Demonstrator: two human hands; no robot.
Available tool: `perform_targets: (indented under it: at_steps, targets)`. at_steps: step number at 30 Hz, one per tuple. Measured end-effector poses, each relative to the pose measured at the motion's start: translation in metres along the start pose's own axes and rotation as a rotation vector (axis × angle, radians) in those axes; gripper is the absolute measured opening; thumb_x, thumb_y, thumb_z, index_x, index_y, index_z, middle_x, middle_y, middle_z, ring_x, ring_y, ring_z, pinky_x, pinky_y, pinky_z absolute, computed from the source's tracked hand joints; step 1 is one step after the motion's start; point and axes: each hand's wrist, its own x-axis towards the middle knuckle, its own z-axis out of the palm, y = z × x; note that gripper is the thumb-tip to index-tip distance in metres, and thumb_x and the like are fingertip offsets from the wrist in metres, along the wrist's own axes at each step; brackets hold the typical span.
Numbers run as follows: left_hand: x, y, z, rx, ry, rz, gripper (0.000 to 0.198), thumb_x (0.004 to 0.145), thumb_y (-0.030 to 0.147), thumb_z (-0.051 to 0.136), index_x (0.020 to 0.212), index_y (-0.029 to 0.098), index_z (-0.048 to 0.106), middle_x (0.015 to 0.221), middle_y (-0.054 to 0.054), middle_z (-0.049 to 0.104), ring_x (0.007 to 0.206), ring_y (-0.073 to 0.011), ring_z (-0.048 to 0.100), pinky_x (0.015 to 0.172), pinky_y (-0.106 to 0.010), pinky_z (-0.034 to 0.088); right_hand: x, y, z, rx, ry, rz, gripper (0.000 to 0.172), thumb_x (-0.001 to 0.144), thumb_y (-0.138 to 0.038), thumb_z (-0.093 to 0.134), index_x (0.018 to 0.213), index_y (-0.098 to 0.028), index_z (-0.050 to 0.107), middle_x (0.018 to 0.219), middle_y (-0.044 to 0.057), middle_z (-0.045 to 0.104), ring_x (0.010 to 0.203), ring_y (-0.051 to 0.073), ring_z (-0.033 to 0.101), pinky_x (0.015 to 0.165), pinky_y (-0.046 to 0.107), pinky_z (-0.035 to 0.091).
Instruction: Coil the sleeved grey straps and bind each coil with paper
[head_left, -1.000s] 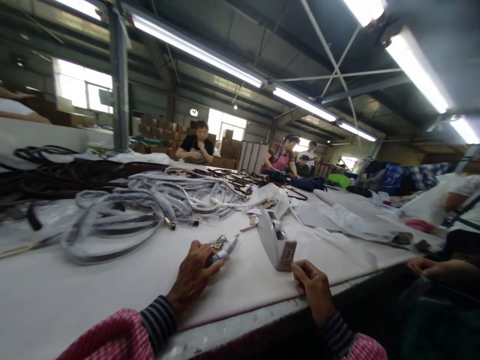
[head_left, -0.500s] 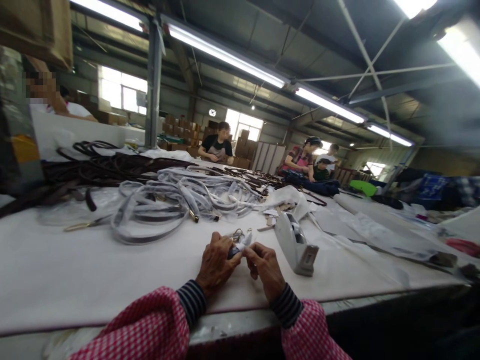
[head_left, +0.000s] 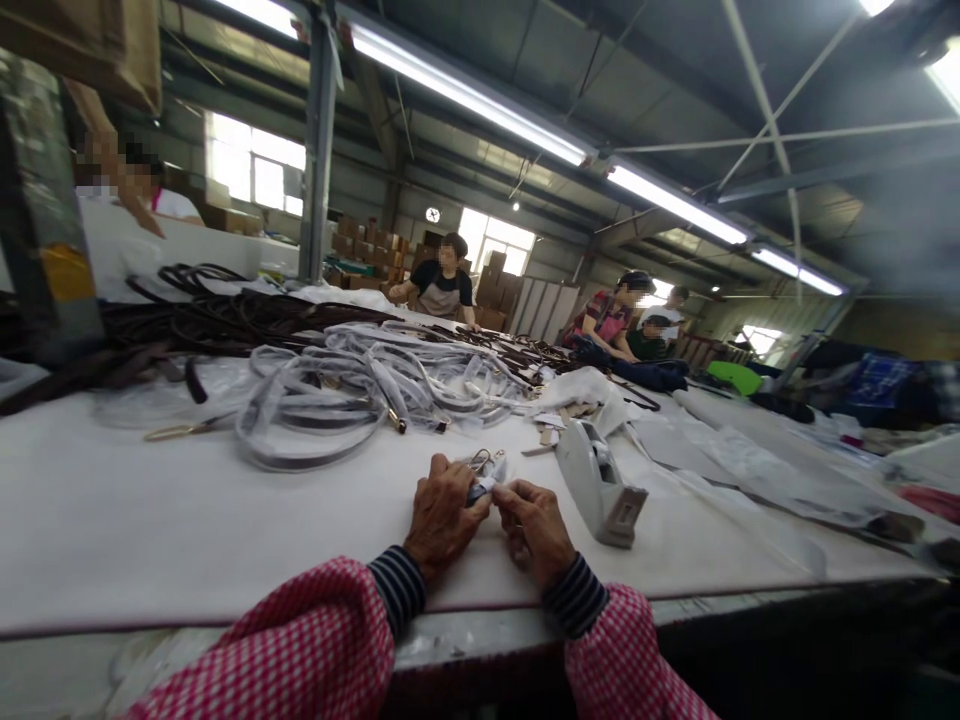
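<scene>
My left hand (head_left: 444, 517) is closed on the end of a dark strap wrapped in white film (head_left: 485, 482), with a gold clasp sticking out past the fingers. My right hand (head_left: 536, 530) pinches the same wrapped end from the right, so the two hands meet over the white table (head_left: 150, 540). A grey tape dispenser (head_left: 598, 482) stands just right of my right hand. A heap of white-wrapped straps (head_left: 352, 385) lies beyond my hands, and a pile of dark brown straps (head_left: 202, 325) sits farther back left.
Gold scissors (head_left: 180, 430) lie left of the white heap. Clear plastic sheets (head_left: 720, 470) cover the table's right side. Three people work at the table's far end, and another person stands at the far left. The table's front edge runs under my wrists.
My right hand moved from the table edge by the tape dispenser over to my left hand and took hold of the wrapped strap end. My view swung left.
</scene>
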Motion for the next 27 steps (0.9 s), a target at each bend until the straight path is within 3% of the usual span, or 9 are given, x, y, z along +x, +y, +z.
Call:
perform_targets:
  at_steps: [8,20,24,27]
  targets:
    - [-0.001,0.002,-0.002,-0.036,-0.004,0.011,0.011,0.089,0.028,0.062,0.082,0.020,0.060,0.092,-0.007,0.064,0.104,-0.0284,0.051,0.081,-0.036,0.041,0.003,-0.001,-0.004,-0.034,-0.025,0.039,0.049,0.062,-0.060,0.077,0.066,-0.018,0.054,0.048,-0.007,0.046,0.037,0.005,0.035,0.033,0.018,0.019]
    - [0.006,-0.006,-0.003,-0.361,-0.017,-0.245,0.020,0.076,0.036,0.065,0.083,0.018,0.064,0.088,-0.003,0.051,0.081,-0.0221,0.055,0.079,-0.034,0.042,0.012,-0.007,-0.003,-0.288,-0.005,-0.231,0.040,0.078,-0.050,0.071,0.060,-0.018,0.056,0.047,-0.007,0.043,0.040,0.006,0.031,0.041,0.022,0.021]
    - [0.011,-0.011,-0.008,-0.497,0.020,-0.309,0.025,0.075,0.042,0.061,0.074,0.017,0.065,0.079,-0.002,0.056,0.084,-0.0237,0.054,0.075,-0.033,0.039,0.027,-0.002,0.005,-0.312,-0.008,-0.278,0.053,0.081,-0.059,0.067,0.052,-0.017,0.053,0.044,-0.005,0.041,0.042,0.007,0.032,0.044,0.023,0.024]
    - [0.013,-0.014,-0.012,-0.616,0.009,-0.337,0.028,0.074,0.044,0.061,0.068,0.017,0.065,0.068,0.000,0.057,0.075,-0.0212,0.053,0.067,-0.030,0.037,0.037,0.005,0.011,-0.224,-0.086,-0.288,0.060,0.084,-0.066,0.062,0.051,-0.016,0.055,0.043,-0.004,0.042,0.042,0.008,0.035,0.045,0.023,0.027]
